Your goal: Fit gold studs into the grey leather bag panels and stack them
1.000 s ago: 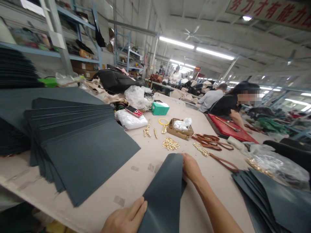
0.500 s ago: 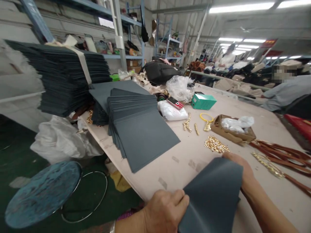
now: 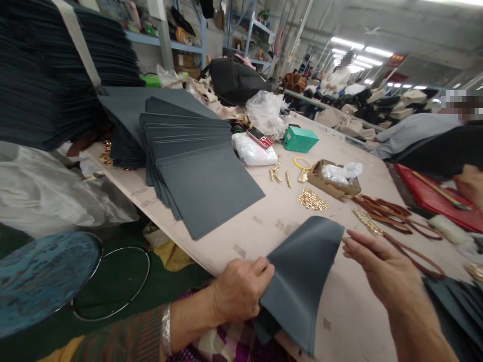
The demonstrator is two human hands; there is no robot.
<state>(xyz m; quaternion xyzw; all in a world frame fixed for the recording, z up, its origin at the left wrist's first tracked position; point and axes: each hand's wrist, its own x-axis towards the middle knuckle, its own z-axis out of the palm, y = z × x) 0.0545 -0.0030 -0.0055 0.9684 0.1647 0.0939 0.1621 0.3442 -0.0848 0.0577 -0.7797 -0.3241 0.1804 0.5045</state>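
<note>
A bent dark grey-blue leather-like panel rises over the near table edge. My left hand is closed round its left side, fingers curled over the edge. Just off the panel's right edge is my right hand, its fingers stretched out and holding nothing. Beyond my left hand lies a fanned pile of matching flat panels. More dark panels lie at the lower right, partly hidden by my right forearm.
Gold chain pieces, a cardboard box with plastic bags, a green box and brown straps lie across the table. A tall strapped stack stands left, above a blue stool. A person sits at the right.
My right hand has come away from the panel's far edge and moved right, fingers straightened. My left hand keeps its grip. The view has swung right, bringing more dark panels into sight.
</note>
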